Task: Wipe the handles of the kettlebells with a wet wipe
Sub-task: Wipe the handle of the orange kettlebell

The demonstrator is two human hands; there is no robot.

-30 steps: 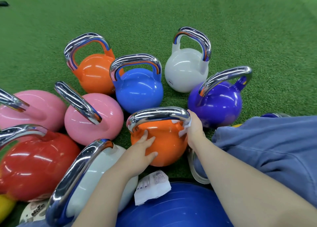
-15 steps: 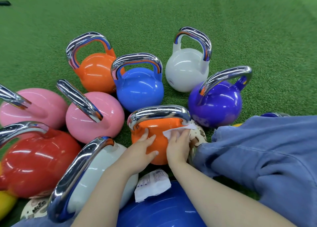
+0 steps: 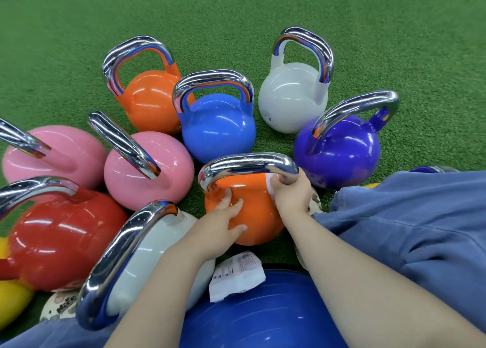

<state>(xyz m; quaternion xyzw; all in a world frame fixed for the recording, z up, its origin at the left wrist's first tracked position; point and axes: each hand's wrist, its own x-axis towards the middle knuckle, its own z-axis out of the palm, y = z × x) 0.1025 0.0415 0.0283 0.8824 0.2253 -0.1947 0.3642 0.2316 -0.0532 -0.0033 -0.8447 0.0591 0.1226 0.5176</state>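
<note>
We kneel on green turf [image 3: 368,19] among a cluster of kettlebells. The nearest orange kettlebell [image 3: 249,211] sits upright right in front of us, its chrome handle [image 3: 247,163] running left to right across the top.

Our left hand [image 3: 223,221] lies flat on the orange body, fingers spread and fairly straight, pressing against it below the handle's left end. Our right hand [image 3: 290,192] is curled round the right end of the handle where it bends down; a strip of white wet wipe [image 3: 269,186] shows between the fingers and the orange shoulder, pinched against the metal.

Behind it: a blue kettlebell [image 3: 218,134], a second orange kettlebell [image 3: 150,103] further left, a white kettlebell [image 3: 289,97] marked 4KG, and a purple kettlebell [image 3: 339,153] on the right. To the left, two pink kettlebells [image 3: 147,174] lie close together, with a red kettlebell [image 3: 60,237] nearer us. A grey-white kettlebell [image 3: 147,258] stands just beside our left forearm.

A white wipes packet [image 3: 236,276] lies on the turf under our arms, touching a large blue ball [image 3: 263,313]. Blue trouser fabric [image 3: 407,229] covers our right knee.
</note>
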